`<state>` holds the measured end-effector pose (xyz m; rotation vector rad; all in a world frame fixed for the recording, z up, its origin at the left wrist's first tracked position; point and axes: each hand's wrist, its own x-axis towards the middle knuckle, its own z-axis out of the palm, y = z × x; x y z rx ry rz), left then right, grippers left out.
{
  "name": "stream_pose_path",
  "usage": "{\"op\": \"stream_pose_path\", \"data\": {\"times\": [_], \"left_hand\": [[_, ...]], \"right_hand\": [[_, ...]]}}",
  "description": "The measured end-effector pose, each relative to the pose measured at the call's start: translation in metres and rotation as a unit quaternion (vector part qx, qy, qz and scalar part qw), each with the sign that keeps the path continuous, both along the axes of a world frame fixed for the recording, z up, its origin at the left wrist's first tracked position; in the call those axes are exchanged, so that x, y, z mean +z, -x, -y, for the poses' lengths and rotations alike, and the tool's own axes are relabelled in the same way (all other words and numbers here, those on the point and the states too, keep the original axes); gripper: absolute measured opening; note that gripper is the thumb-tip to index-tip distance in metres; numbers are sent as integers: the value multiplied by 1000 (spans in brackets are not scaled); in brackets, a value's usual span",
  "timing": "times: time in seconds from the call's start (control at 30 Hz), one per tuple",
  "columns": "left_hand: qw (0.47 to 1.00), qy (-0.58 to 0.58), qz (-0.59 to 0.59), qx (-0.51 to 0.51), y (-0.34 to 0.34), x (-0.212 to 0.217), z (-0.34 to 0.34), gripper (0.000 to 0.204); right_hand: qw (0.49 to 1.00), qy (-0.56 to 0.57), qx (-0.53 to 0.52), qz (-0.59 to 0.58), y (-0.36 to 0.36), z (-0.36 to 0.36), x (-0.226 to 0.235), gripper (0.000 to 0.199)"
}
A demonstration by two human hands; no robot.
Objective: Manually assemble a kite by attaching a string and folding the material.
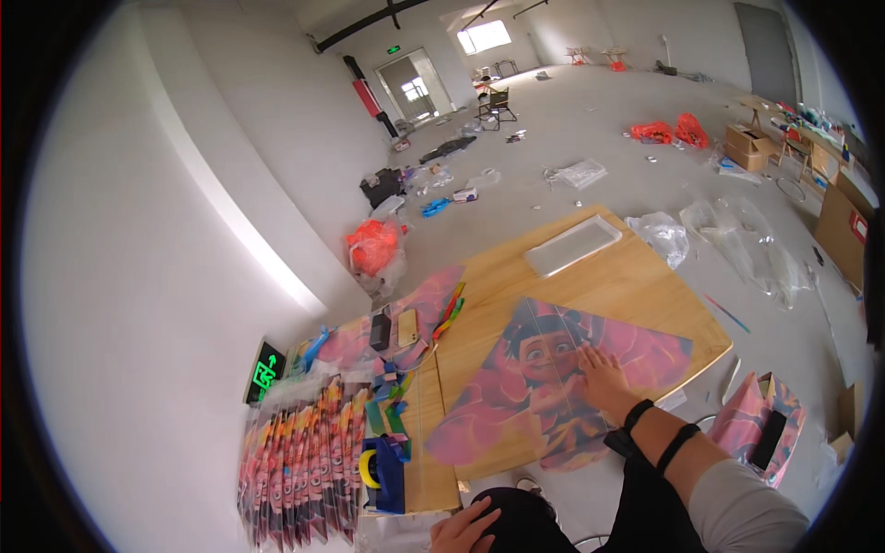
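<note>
A printed kite [551,369] lies spread on the wooden table [645,281], with a cartoon figure in its middle and pink-purple wings. My right hand [604,380] rests flat on it beside the figure's face, fingers stretched out and holding nothing. Below the table's near edge, my left hand [464,530] lies on my black-clothed leg, its fingers loosely extended and apart. Left of the kite stands a blue tape dispenser [385,479] with a yellow roll. Several bagged printed kites [304,461] hang in a row at the table's left side.
A clear plastic tray [573,245] sits at the far edge. A phone [408,327], a black block [379,330] and coloured ribbons [450,318] lie at the left on another print. A printed bag [761,429] stands right of the table. Plastic sheets [747,244] litter the floor.
</note>
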<state>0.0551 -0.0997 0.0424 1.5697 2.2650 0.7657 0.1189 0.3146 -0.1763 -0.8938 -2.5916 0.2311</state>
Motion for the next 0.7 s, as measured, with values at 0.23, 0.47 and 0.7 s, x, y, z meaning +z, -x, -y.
{"op": "stream_pose_path", "data": {"times": [0.23, 0.47, 0.7], "left_hand": [[988, 20, 113, 104, 23, -17, 67, 45], [979, 15, 93, 178, 57, -70, 107, 37], [707, -249, 560, 354, 89, -142, 111, 41]], "right_hand": [[993, 117, 19, -22, -107, 26, 38, 61], [948, 303, -28, -88, -195, 112, 71, 35], [982, 135, -4, -134, -195, 119, 63, 30]]}}
